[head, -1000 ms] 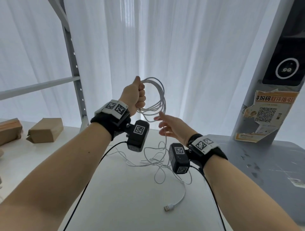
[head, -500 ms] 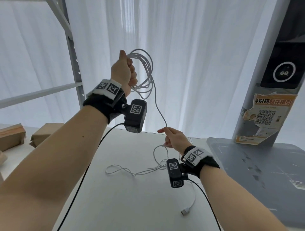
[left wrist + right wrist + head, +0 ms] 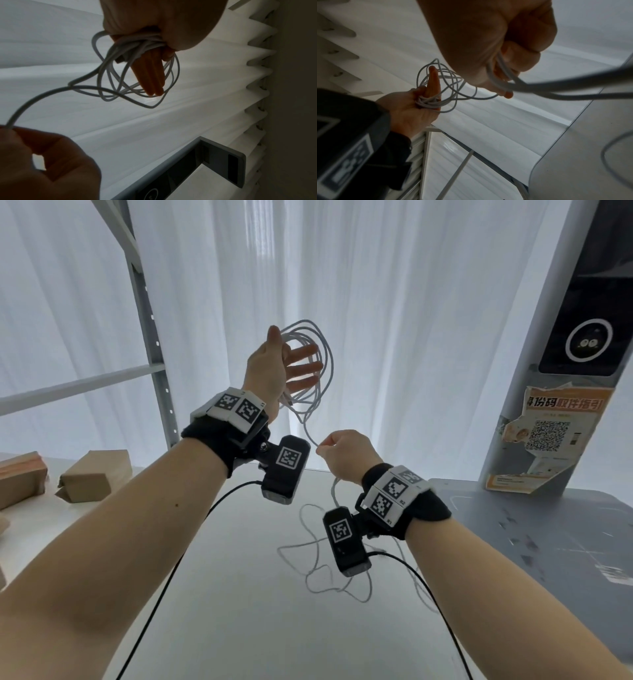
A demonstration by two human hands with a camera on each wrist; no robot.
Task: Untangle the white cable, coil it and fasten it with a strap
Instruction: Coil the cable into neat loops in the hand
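The white cable [image 3: 328,361] hangs in several loops over my raised left hand [image 3: 294,350], bunched in the crook of the thumb [image 3: 137,44] [image 3: 428,104]. That hand's fingers [image 3: 149,75] are straight and spread, the thumb pointing up. One strand runs down from the coil to my right hand [image 3: 320,448], which pinches it between thumb and curled fingers [image 3: 503,67] just below and right of the left wrist. From there the cable drops to loose tangled loops [image 3: 280,550] on the white table [image 3: 239,611]. No strap is in view.
Brown cardboard boxes [image 3: 96,474] lie at the table's far left. A grey metal shelf post [image 3: 150,337] stands behind them before a white curtain. At the right are a grey platform [image 3: 531,542] and a pillar with a QR poster [image 3: 548,433].
My left hand has gone from a fist round the coil to straight, spread fingers. The right hand, still pinching the strand, has risen close under the left wrist.
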